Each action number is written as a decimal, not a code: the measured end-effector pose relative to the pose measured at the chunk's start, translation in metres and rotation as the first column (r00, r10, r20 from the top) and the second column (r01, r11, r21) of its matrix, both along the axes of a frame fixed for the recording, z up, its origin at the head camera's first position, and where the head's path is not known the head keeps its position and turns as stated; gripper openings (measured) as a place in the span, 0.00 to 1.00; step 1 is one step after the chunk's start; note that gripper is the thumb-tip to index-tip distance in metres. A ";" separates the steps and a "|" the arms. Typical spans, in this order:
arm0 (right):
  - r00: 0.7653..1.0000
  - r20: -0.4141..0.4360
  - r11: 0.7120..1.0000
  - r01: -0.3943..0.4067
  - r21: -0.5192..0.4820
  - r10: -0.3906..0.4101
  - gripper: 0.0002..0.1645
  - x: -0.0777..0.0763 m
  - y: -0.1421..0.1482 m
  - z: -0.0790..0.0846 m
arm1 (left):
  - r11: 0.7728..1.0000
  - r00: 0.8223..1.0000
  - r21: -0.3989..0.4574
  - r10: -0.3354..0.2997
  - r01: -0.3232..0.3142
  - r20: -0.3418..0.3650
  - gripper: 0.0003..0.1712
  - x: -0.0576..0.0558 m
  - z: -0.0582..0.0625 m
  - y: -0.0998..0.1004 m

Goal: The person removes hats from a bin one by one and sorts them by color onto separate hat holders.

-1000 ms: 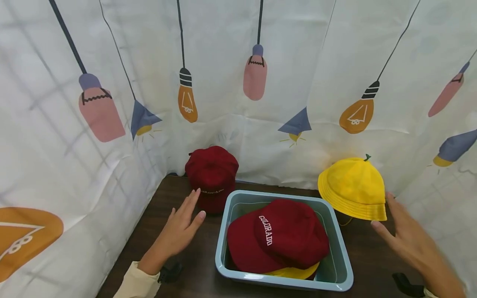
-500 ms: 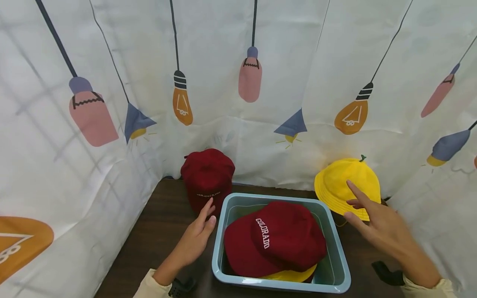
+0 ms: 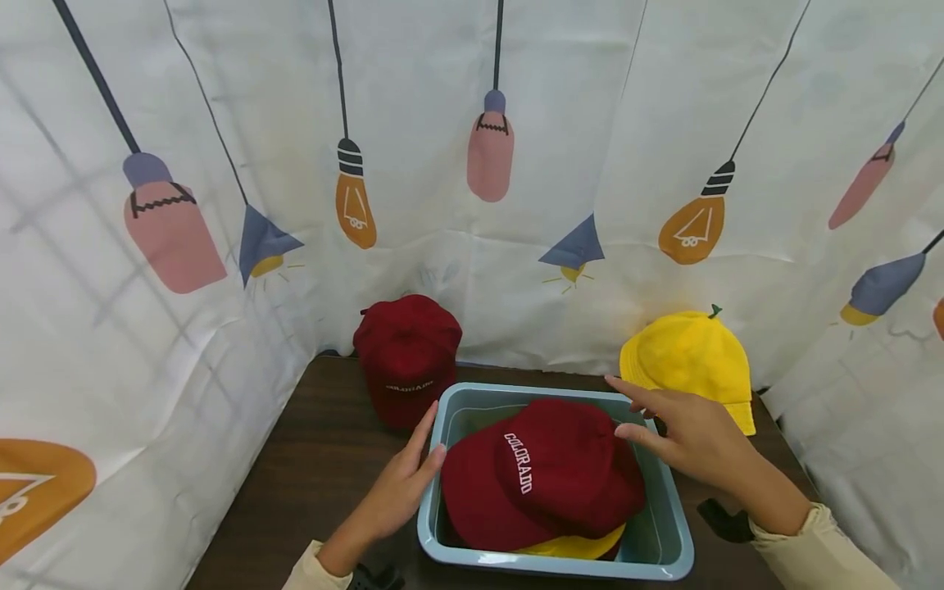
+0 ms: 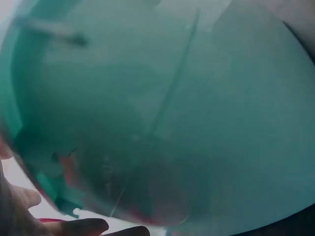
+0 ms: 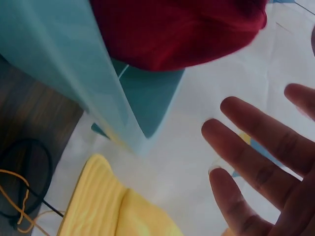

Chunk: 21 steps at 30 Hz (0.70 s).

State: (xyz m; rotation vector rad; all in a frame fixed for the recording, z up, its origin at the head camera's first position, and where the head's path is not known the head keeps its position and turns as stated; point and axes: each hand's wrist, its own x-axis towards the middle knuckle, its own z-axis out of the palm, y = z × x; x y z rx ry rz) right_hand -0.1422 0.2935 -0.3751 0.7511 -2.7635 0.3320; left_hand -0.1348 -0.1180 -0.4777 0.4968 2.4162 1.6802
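A light-blue plastic bin (image 3: 575, 565) holds a red cap (image 3: 560, 467) lettered COLORADO, with yellow fabric (image 3: 575, 546) showing beneath it. My left hand (image 3: 401, 487), fingers straight, is right at the bin's left rim. In the left wrist view the bin's wall (image 4: 197, 123) fills most of the picture, with dark fingers (image 4: 83, 226) at the lower left. Over the bin's back right corner is my right hand (image 3: 686, 430), its fingers extended and holding nothing. The right wrist view shows those spread fingers (image 5: 251, 157) apart from the red cap (image 5: 182, 29).
Behind the bin on the left stands another red cap (image 3: 409, 336). A yellow bucket hat (image 3: 693, 344) sits at the back right, partly behind my right hand. Thin cords (image 5: 24, 187) lie on the dark wooden table (image 3: 324, 459). A lamp-print curtain (image 3: 413, 164) encloses the table.
My right hand has moved left from beside the yellow bucket hat to over the bin's right side. The left hand has shifted right to the bin's rim. Both caps and the bin stay put.
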 end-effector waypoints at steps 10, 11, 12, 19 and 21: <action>0.993 0.062 0.995 -0.100 -0.009 0.100 0.33 -0.008 -0.010 -0.007 | 1.000 0.999 0.022 0.006 -0.007 0.043 0.36 0.004 -0.003 0.008; 0.993 0.059 0.994 -0.105 -0.007 0.105 0.33 -0.009 -0.010 -0.007 | 1.000 0.999 0.025 0.004 -0.006 0.045 0.36 0.004 -0.003 0.009; 0.992 0.057 0.994 -0.110 -0.002 0.110 0.32 -0.009 -0.011 -0.007 | 1.000 0.999 0.029 0.004 -0.006 0.053 0.36 0.004 -0.003 0.009; 0.988 0.076 0.991 -0.134 0.017 0.132 0.29 -0.011 -0.018 -0.008 | 0.995 0.997 0.097 -0.008 0.000 0.079 0.38 0.006 -0.004 0.009; 0.987 0.074 0.989 -0.146 0.017 0.144 0.27 -0.012 -0.020 -0.009 | 0.994 0.997 0.107 -0.011 0.002 0.077 0.39 0.006 -0.005 0.009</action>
